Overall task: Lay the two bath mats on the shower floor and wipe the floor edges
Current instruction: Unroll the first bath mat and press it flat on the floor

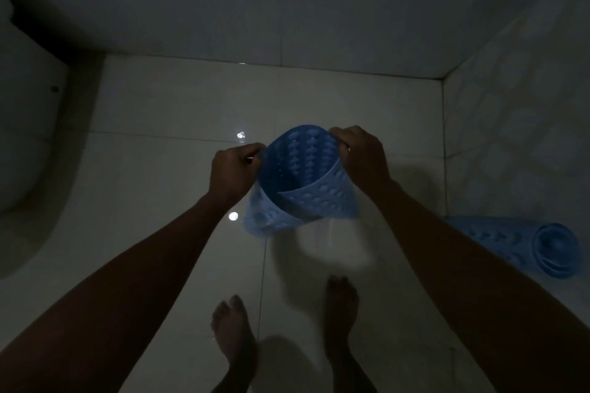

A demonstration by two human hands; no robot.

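Blue bath mat point(300, 179) hung curled above the floor point(153, 188), left hand point(234, 169) and right hand point(360, 153) fingers clamped on its top edge; second mat point(526, 249) lay rolled by the wall point(517, 124)

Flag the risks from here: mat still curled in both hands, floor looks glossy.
1. The blue mat, gripped at its top edge by the left hand and right hand, is curled; it may spring back instead of lying flat.
2. The tile floor shines with reflections, possibly wet; bare feet could slip.
3. The rolled second mat lies by the right wall, a possible trip hazard.
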